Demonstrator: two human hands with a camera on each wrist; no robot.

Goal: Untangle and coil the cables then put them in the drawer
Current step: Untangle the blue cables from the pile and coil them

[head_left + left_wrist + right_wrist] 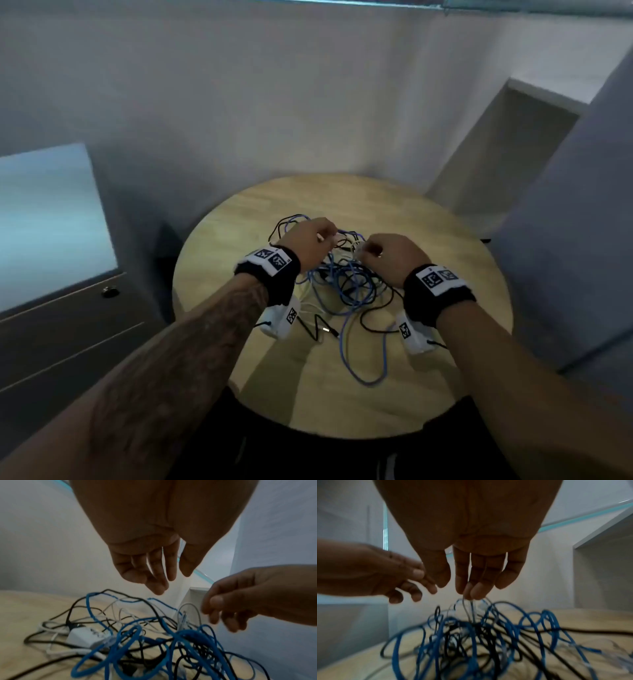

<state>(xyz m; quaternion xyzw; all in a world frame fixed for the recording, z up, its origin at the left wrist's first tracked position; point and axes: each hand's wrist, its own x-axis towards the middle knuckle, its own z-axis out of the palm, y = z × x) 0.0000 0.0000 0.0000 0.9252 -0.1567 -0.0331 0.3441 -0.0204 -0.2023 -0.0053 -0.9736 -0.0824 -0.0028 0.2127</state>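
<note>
A tangle of blue, black and white cables [342, 284] lies in the middle of a round wooden table [445, 260]. Both hands hover just above its far side. My left hand [310, 240] hangs with loosely curled fingers [159, 585], and I see nothing in them. My right hand [383, 253] pinches a thin white cable loop [468, 605] at its fingertips [471, 592], lifting it out of the tangle [471, 635]. A white power adapter [85, 637] sits among the cables [154, 642]. Drawer fronts with a round knob [110, 292] are at the left.
A blue loop [370, 377] and a black cable with a plug end [329, 330] trail toward the table's near edge. A white wall stands behind the table, with a recessed niche [513, 154] at the right. A grey panel [565, 240] rises close on the right.
</note>
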